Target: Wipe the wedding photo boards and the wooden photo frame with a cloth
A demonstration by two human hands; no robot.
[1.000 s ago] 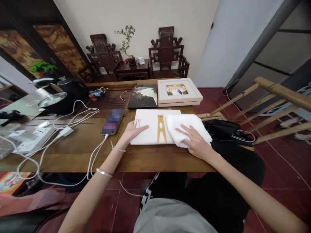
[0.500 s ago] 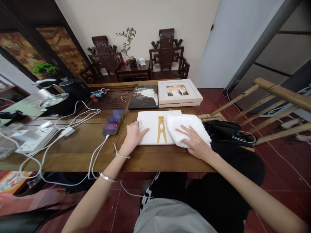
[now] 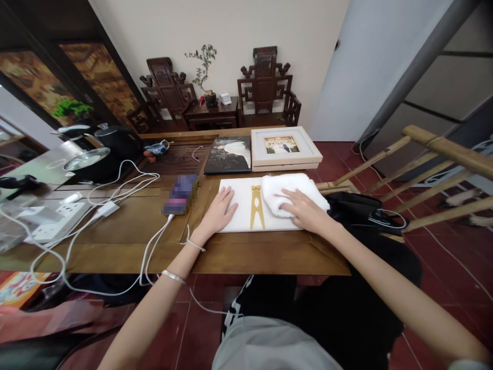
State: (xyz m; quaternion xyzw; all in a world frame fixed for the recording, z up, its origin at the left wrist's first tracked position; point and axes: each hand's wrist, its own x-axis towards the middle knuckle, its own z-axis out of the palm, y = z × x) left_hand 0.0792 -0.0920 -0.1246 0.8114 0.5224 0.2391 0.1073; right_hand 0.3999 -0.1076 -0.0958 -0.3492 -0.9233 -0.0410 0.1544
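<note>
A white panel (image 3: 242, 218) with a gold cat-shaped figure (image 3: 257, 205) on it lies flat on the table. My left hand (image 3: 220, 209) is open, resting on the panel's left side with the thumb spread away from the fingers. My right hand (image 3: 302, 209) presses a folded white towel (image 3: 295, 186) onto the right part of the panel, its fingers sunk into the fluffy cloth. The towel hides the panel's upper right corner.
Behind the panel lie a dark photo panel (image 3: 227, 156) and a pale-framed picture (image 3: 287, 132). To the left are a phone (image 3: 179, 195) on a charging cable, a power strip (image 3: 61, 221), loose white cables and a black kettle (image 3: 117, 144). A bamboo chair (image 3: 439, 149) stands right.
The towel and my right hand have shifted slightly up and left over the panel. My left hand has slid further onto the panel, covering the small print at its left.
</note>
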